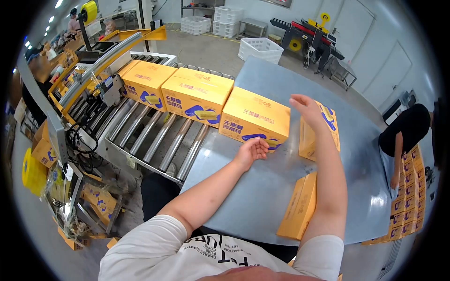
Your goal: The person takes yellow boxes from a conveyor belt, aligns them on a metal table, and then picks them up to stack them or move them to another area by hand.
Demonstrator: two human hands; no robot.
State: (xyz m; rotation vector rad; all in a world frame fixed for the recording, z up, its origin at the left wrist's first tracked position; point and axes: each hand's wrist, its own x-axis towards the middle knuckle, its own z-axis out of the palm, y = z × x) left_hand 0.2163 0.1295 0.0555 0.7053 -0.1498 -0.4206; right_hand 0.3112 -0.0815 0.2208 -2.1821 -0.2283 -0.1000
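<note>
A yellow carton [255, 112] with blue print sits on the metal table [225, 187], at the end of the roller conveyor. My left hand [253, 152] is at its near lower side, palm up with fingers loosely bent and nothing in them. By the carton's right end, my right hand [305, 107] is raised with its fingers stretched out, also empty. Two more cartons follow in a row on the rollers, a middle one [197, 96] and a far one [147, 80]. Partly behind my right forearm stands another yellow carton [307, 140], and a narrower yellow carton [298, 208] lies nearer my body.
The roller conveyor [154, 140] runs left to a taping machine [111, 89]. At the right edge a person in dark clothing [405, 129] stands by stacked cartons [407, 206]. White crates [260, 49] and another machine [307, 35] stand behind the table.
</note>
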